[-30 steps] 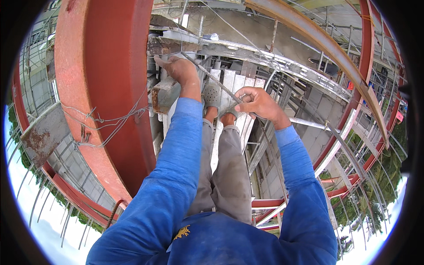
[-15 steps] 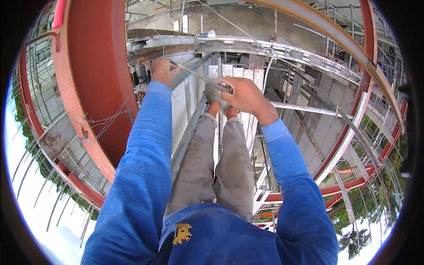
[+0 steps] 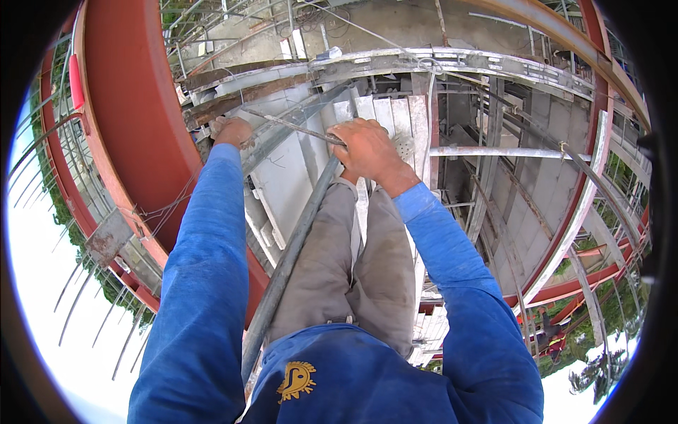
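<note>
Head view, looking down past two blue sleeves (image 3: 212,247): a thin, straight, grey metal rod (image 3: 298,128) lies between the person's hands, its long axis running slantwise from the right hand up and to the left, toward the left hand. The right hand (image 3: 367,150) is the nearer, closed about the rod's lower right end, knuckles uppermost. The left hand (image 3: 233,132) lies just beside and a little below the rod's other end; its fingers are bent and partly hidden, and I cannot tell whether they grip anything or touch the rod. Around this pair, a broad red-painted steel beam (image 3: 141,106) stands close on the left hand's outer side, with loose twists of grey wire (image 3: 166,212) about its lower part. A rough brown bar (image 3: 265,88) crosses just above the left hand, bounding the space on that side. A thick round grey pipe (image 3: 291,263) slants from beneath the right hand down toward the person's waist, passing between the two forearms and in front of one leg of the grey trousers (image 3: 318,268). Beyond the right hand lie narrow white planks (image 3: 383,112), side by side; well to its right, a slender whitish pipe (image 3: 508,151) runs nearly level across the open framework.
</note>
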